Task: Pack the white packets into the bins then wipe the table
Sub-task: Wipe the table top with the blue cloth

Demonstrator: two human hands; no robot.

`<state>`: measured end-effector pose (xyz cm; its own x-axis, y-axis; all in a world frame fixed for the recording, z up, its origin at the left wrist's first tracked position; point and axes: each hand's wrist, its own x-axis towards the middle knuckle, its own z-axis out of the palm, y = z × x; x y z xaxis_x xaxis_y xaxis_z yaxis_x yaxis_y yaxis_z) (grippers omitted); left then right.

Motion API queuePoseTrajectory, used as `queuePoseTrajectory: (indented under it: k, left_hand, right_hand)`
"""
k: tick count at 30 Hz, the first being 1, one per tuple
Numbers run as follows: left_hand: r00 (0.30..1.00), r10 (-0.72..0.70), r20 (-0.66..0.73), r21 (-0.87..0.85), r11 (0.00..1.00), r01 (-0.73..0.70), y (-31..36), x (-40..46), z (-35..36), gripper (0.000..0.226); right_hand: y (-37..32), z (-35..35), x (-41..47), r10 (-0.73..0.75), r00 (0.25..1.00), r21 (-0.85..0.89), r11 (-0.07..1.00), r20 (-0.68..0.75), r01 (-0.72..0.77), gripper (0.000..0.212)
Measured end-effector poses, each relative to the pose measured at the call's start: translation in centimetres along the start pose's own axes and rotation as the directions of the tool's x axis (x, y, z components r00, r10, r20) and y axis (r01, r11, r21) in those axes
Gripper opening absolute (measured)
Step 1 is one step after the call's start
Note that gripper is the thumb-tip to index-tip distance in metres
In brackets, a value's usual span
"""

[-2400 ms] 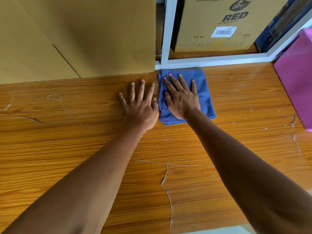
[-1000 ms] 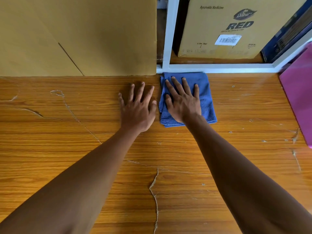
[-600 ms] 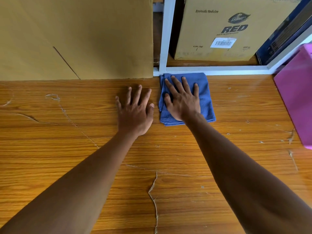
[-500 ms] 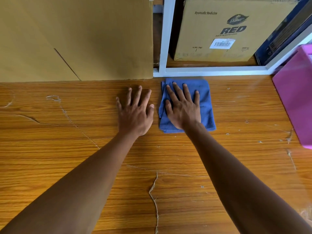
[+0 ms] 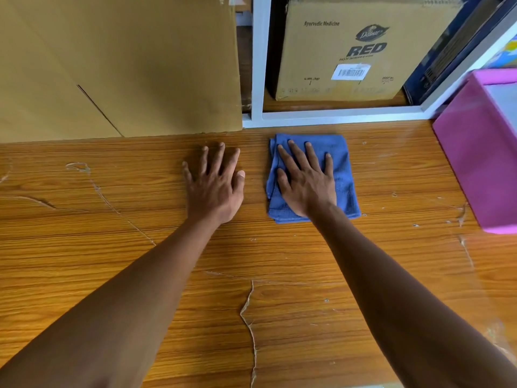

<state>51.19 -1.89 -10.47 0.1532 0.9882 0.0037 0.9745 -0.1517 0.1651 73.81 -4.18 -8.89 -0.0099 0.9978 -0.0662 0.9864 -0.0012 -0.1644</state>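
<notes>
While my left hand (image 5: 215, 189) stays flat and spread on the bare desk (image 5: 112, 247), my right hand (image 5: 306, 183), fingers straight and wide, has drawn the folded blue cloth (image 5: 342, 163) back from the white shelf frame (image 5: 335, 114) and a little to the right. No white packets show; the pink bin (image 5: 475, 152) stands at the right edge. I judge the wiping well underway.
</notes>
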Motion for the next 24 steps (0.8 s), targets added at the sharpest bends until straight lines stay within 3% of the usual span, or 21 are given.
queuePoseTrajectory:
  k: [5, 15, 24]
  left_hand:
    - [1.0, -0.01, 0.022, 0.01, 1.0, 0.009, 0.5, -0.6, -0.4, 0.064]
    - [0.997, 0.078, -0.017, 0.008, 0.997, -0.078, 1.0, -0.4, 0.0, 0.063]
    - [0.992, 0.126, 0.03, 0.005, 0.992, -0.127, 5.7, -0.2, 0.0, 0.061]
  right_hand:
    - [1.9, 0.1, -8.1, 0.007, 1.0, -0.041, 0.999, 0.014, -0.007, 0.063]
    - [4.2, -1.4, 4.0, -0.015, 0.999, -0.035, 0.999, 0.033, 0.016, 0.066]
    - [3.8, -0.9, -6.1, -0.043, 0.999, -0.011, 0.999, 0.029, 0.043, 0.064]
